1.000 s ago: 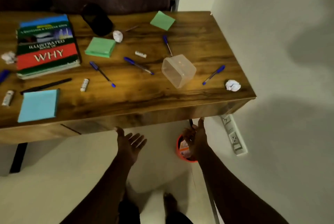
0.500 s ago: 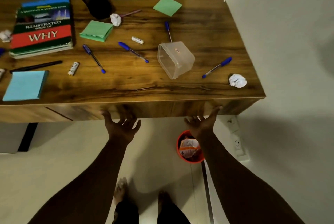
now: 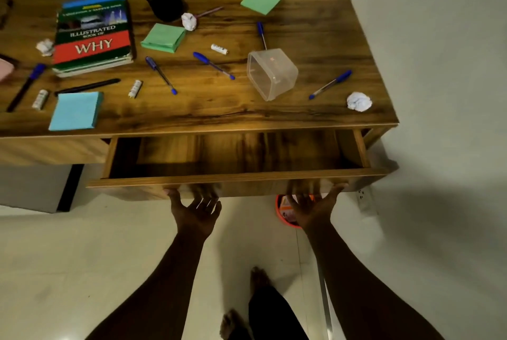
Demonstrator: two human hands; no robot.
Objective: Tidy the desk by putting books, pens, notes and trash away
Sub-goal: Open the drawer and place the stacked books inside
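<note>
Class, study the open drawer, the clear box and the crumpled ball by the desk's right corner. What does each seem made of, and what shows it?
Drawer: wood or wood-look laminate, satin; brown grain streaks, faint sheen.
Clear box: plastic probably, glossy; the desk shows through its thin walls.
Crumpled ball: white paper, matt; sharp creases and folds.

Bare arms (image 3: 175, 271), dark trousers (image 3: 274, 312), bare feet (image 3: 233, 323)
</note>
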